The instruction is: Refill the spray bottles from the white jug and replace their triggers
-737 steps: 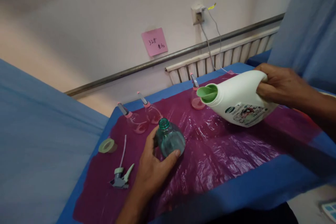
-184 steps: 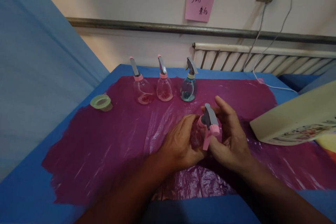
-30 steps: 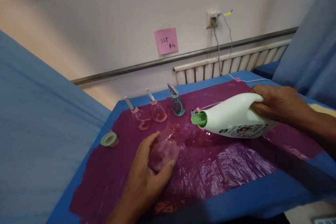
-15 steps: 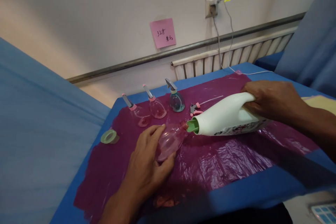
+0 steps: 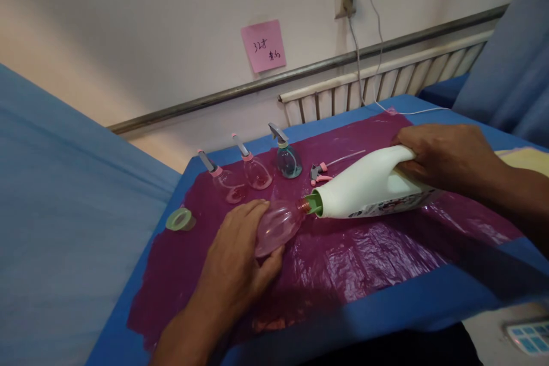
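Note:
My left hand [image 5: 240, 254] grips a clear pink spray bottle [image 5: 278, 226] without its top, tilted with its threaded neck to the right. My right hand [image 5: 437, 157] is wrapped round the handle of a large white jug [image 5: 364, 186], which lies almost on its side. The jug's green pouring spout [image 5: 315, 203] meets the bottle's neck. Whether liquid is flowing I cannot tell. Behind the jug's mouth lies a grey and pink spray head [image 5: 319, 174] with a thin tube. A pale green cap [image 5: 179, 219] sits left of my left hand.
Two pink spray bottles [image 5: 258, 174] and a teal spray bottle [image 5: 289, 160] stand toward the back. A purple plastic sheet [image 5: 171, 280] covers much of the blue table [image 5: 394, 297]. A white cable [image 5: 422, 111] crosses the back edge near a radiator [image 5: 343, 94]. Blue curtains [image 5: 77, 194] hang at both sides.
The pink bottle is slightly more level and its threaded neck shows more clearly at the spout. Both hands keep their holds. The view has shifted slightly.

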`<state>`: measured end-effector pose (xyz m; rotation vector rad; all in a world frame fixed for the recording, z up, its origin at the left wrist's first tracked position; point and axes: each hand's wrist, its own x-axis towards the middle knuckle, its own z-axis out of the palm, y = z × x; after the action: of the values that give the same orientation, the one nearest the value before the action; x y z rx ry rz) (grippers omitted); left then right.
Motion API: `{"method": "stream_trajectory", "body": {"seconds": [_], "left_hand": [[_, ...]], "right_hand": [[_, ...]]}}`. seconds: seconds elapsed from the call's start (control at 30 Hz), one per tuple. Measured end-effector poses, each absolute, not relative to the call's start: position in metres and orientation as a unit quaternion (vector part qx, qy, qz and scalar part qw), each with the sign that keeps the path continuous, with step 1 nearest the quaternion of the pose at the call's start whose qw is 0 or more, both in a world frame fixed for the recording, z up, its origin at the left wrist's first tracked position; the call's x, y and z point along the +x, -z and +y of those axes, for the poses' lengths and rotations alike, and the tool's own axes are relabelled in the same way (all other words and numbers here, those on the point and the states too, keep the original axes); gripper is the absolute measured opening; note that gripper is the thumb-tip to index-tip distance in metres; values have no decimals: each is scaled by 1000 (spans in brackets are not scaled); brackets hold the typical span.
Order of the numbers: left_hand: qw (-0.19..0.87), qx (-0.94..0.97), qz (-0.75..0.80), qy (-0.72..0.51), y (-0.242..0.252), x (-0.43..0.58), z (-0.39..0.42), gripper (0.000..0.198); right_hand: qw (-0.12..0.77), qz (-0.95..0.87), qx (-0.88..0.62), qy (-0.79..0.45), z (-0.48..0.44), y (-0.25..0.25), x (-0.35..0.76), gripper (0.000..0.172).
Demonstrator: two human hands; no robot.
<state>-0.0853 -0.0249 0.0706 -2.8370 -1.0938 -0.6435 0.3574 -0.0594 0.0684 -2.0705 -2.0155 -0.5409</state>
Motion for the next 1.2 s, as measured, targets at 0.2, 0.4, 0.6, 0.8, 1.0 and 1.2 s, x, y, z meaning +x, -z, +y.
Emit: {"method": "stream_trajectory", "body": {"seconds": [0.2, 0.4, 0.6, 0.8, 1.0, 1.2], "left_hand": [[58, -925, -337, 167, -82, -82, -27, 63], [69, -929, -332, 148, -87, -80, -29, 65], [77, -931, -325, 149, -91, -80, -30, 66], [95, -934, -318, 134, -93, -79, -28, 71], [123, -939, -300, 113, -98, -75, -27, 70], [124, -939, -307, 93, -101, -73, -25, 73]], "right_hand": [[78, -673, -715, 174, -58, -73, 351, 18], [46, -663, -731, 156, -56, -77, 347, 20], [19, -658, -739, 144, -55, -82, 344, 19], [1, -659, -741, 128, -52, -86, 340, 18], [-4, -665, -736, 126, -51, -89, 337, 19], [6, -673, -729, 129, -47, -88, 338, 19]]}}
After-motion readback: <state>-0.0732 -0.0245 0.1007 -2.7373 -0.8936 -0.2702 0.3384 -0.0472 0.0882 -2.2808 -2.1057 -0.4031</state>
